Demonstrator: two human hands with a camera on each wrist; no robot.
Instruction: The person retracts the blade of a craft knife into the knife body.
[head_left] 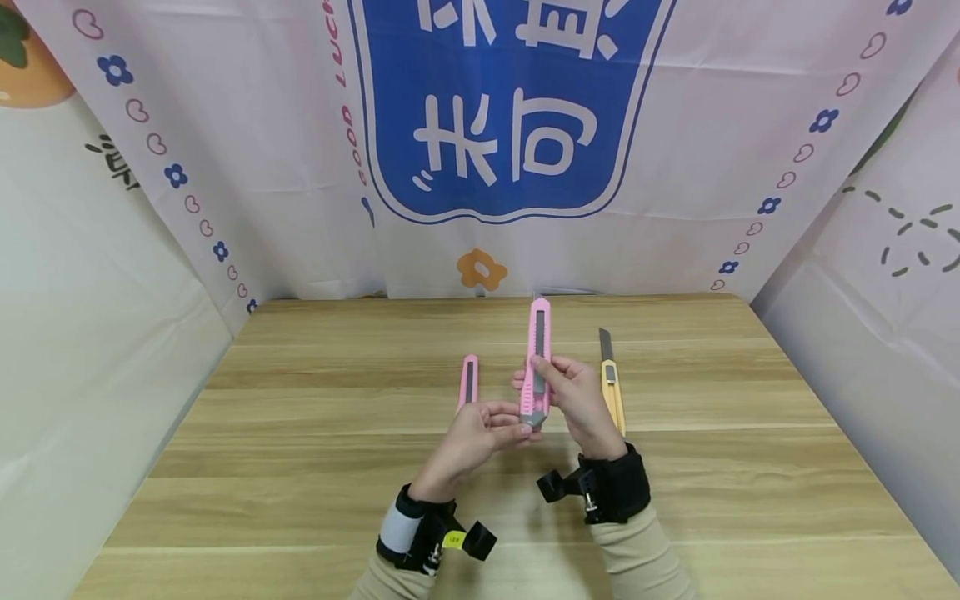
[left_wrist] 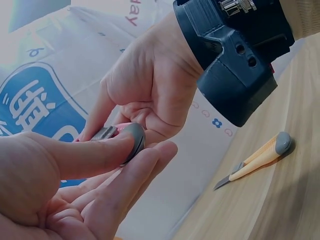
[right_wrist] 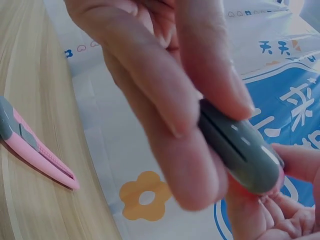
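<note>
Both hands hold a pink utility knife [head_left: 538, 333] upright above the table, its grey end cap toward me. My left hand [head_left: 480, 429] pinches that grey end between thumb and fingers. Higher up the body, my right hand [head_left: 579, 398] grips the knife with its thumb on the grey strip along the front. A sliver of blade seems to show at the top tip. Behind the left hand lies a second pink utility knife [head_left: 469, 379], partly hidden. Right of the right hand, a yellow utility knife [head_left: 612, 396] lies with its blade out.
The wood-grain table [head_left: 300, 467] runs back to a printed white cloth [head_left: 300, 208] hanging behind it. More cloth hangs along the left and right sides. Each wrist carries a black strap with a camera mount [head_left: 617, 487].
</note>
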